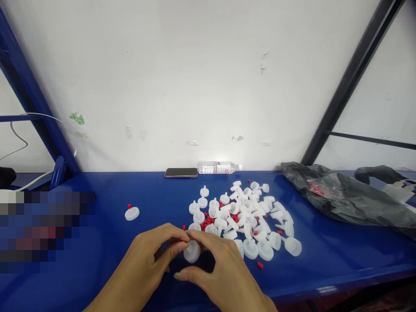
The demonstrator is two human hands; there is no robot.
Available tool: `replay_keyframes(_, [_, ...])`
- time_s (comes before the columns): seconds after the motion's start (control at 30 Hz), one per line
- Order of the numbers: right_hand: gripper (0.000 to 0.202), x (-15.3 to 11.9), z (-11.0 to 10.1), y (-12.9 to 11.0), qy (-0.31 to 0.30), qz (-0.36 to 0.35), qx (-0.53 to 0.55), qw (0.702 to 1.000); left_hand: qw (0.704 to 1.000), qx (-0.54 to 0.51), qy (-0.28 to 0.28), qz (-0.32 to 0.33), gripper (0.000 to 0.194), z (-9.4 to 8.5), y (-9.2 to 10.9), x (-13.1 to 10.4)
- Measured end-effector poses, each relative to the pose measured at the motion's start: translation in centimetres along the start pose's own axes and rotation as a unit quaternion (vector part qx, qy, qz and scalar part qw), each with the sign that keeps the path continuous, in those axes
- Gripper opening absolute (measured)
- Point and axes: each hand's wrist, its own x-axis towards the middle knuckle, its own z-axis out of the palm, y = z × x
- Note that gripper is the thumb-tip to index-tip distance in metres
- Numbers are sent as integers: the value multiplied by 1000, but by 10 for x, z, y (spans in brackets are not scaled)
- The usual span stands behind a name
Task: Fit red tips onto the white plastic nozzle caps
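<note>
A white plastic nozzle cap (192, 252) is between my two hands, above the front of the blue table. My left hand (157, 253) pinches it near its narrow tip with thumb and forefinger; whether a small red piece is in that pinch is hidden. My right hand (219, 264) curves around the far side of the cap, its thumb spread away from it, and its other fingertips are partly hidden. To the left lies one nozzle cap with a red tip (131, 213). Right of my hands spreads a pile of white nozzle caps (248, 212) with small red tips (208, 222) among them.
Against the wall lie a phone (181, 173) and a clear plastic bottle (219, 167) on its side. A dark plastic bag (344, 199) covers the table's right side, with a small clear bag of red pieces (323, 187) on it. A blurred patch hides the left edge.
</note>
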Motion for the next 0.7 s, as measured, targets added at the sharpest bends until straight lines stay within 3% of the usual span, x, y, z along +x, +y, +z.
replay_keyframes(0.17, [61,-3,1,7,26,-42,-8,999,999,33,-13,-2,27,-4,-1,1])
replay_keyframes(0.33, [56,-2,-2,9,25,-61,35,997,983,150,14,103,28,-2,-12,-9])
replay_keyframes(0.47, [46,0,-3,11,42,-57,80,994,976,149,29,156,31,1,-14,-9])
replay_keyframes(0.57, [43,-1,-4,12,50,-75,58,994,971,137,23,192,34,3,-12,-4])
replay_keyframes(0.7, [44,-4,-5,9,69,-48,51,995,958,162,39,232,33,6,-13,-1])
